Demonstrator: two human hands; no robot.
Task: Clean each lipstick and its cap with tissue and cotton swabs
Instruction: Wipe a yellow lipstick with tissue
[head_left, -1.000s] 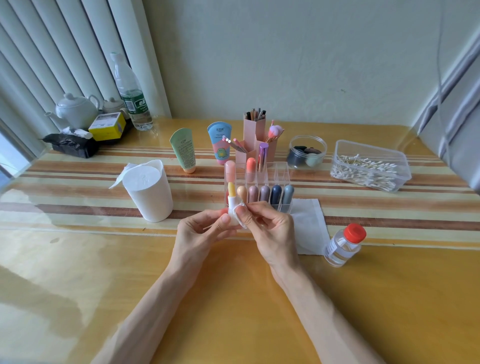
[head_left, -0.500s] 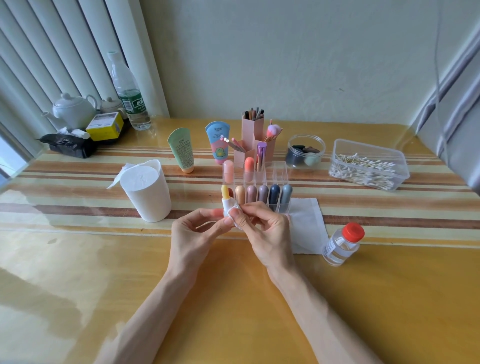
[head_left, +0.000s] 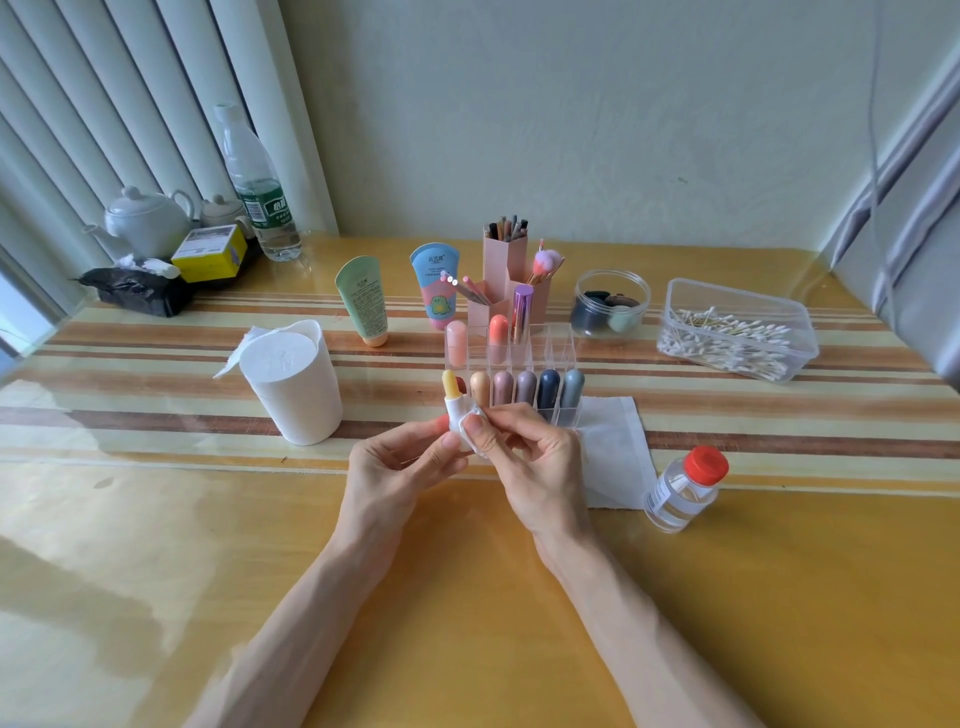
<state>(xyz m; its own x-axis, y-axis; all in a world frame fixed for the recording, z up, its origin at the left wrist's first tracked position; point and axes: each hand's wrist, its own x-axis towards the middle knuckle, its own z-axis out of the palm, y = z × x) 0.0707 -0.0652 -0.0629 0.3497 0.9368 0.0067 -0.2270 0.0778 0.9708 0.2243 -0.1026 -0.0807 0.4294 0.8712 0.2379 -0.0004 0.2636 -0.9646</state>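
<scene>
Yellow wax tops the lipstick (head_left: 451, 387) that I hold upright just in front of the clear organizer (head_left: 560, 345), a little above the glossy surface (head_left: 467, 597). My left hand (head_left: 395, 470) pinches the white barrel low down, thumb on one side and fingertips on the other. My right hand (head_left: 537, 462) is curled round a scrap of tissue (head_left: 477, 415), and my thumb presses the scrap against the barrel just under the yellow tip. I cannot tell how far the scrap wraps round the back of the barrel.

Behind my hands the organizer carries a front row of capped lipsticks (head_left: 525, 387) in brown, mauve, navy and grey, with three more standing in its back row. A white tissue roll (head_left: 291, 384) stands on end to my left. A flat tissue sheet (head_left: 615, 452) lies on the surface beside my right hand, next to a small clear bottle (head_left: 685, 488) with a red cap. Further right sits a clear tub of cotton swabs (head_left: 737, 340).
</scene>
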